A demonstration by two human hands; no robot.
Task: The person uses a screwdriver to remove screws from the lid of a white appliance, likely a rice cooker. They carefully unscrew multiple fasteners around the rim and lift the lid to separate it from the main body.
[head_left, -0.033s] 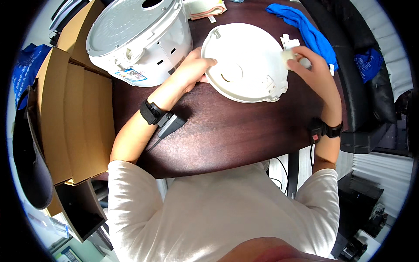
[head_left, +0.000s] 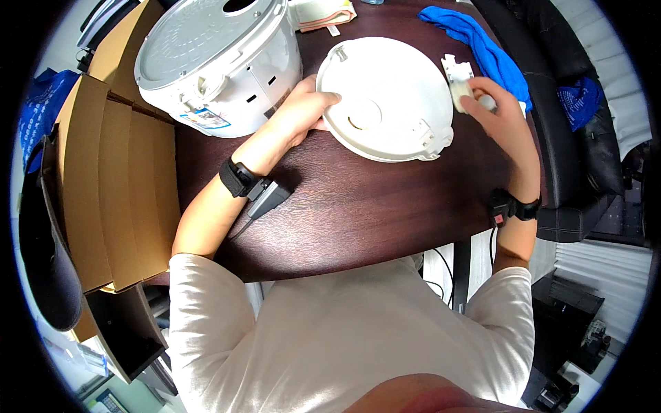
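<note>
The round white lid point(head_left: 385, 96) lies flat on the dark brown table point(head_left: 358, 206), toward 12 o'clock from the person's chest. The left hand point(head_left: 303, 110) rests against the lid's rim at its 9 o'clock side, fingers curled loosely along the edge and touching it. The right hand point(head_left: 499, 113) sits at the lid's 3 o'clock side, its fingers closed around a small white plastic piece point(head_left: 459, 79) (the piece's exact shape is hard to tell, as the fingers cover part of it). That piece is just beside the lid's edge; whether it touches the lid cannot be told.

At 10 o'clock from the lid stands the white cooker body point(head_left: 220, 62), turned upside down with its grey base facing up, just beside the left hand. A blue cloth point(head_left: 482, 41) lies at 1 o'clock from the lid, beyond the right hand. A folded pale cloth point(head_left: 320, 14) sits at 11 o'clock on the table's far edge. Cardboard boxes point(head_left: 103, 186) stand off the table's left side. Each of the 2 wrists carries a black band.
</note>
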